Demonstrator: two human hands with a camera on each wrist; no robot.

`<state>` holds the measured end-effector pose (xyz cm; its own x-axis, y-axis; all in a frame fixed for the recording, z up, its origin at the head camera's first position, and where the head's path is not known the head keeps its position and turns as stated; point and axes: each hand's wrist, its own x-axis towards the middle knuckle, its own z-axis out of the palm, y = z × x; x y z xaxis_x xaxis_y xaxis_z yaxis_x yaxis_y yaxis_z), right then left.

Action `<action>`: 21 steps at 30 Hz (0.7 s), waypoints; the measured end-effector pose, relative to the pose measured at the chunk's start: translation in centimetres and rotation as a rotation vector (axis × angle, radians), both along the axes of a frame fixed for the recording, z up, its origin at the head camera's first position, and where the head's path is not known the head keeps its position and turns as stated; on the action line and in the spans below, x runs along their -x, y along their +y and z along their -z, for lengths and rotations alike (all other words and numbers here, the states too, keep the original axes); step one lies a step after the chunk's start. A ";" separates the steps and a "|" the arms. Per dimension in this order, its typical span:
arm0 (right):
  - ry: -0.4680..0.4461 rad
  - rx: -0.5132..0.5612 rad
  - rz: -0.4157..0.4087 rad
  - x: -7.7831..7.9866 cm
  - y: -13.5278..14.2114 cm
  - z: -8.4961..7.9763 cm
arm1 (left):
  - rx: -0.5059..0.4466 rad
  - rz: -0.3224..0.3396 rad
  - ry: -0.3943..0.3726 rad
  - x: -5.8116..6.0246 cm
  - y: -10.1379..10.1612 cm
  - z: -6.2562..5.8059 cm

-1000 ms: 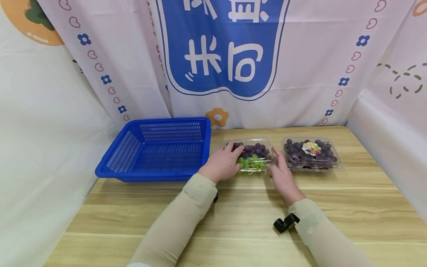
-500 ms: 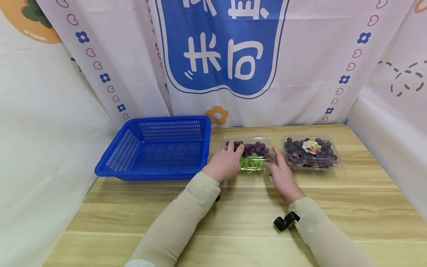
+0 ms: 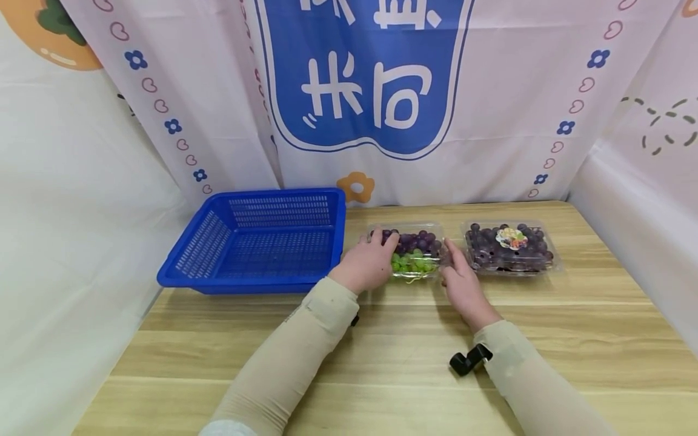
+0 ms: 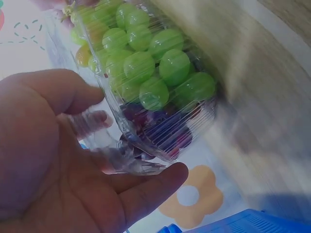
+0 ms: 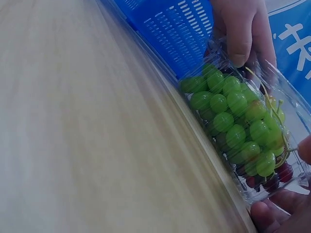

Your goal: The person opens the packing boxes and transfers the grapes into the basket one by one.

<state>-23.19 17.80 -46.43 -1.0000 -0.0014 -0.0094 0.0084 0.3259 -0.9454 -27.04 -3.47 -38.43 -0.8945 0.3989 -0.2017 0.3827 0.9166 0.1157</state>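
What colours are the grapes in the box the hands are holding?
Green and dark purple, inside the clear plastic grape box. The green ones show best in the right wrist view.

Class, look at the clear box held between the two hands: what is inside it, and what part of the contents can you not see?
Inside the clear box lie green grapes at the near end and purple grapes at the far end. The left hand covers its left side, so the fruit there is hidden.

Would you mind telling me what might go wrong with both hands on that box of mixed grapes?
The clear clamshell is gripped only at its ends by the left hand and right hand, so the thin plastic may flex and pop open, spilling grapes. The second grape box and the blue basket stand close on either side; a swing could knock them.
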 end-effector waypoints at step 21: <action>0.048 0.026 -0.012 0.2 -0.1 0.2 | -0.126 0.048 0.255 -0.2 -0.8 -1.3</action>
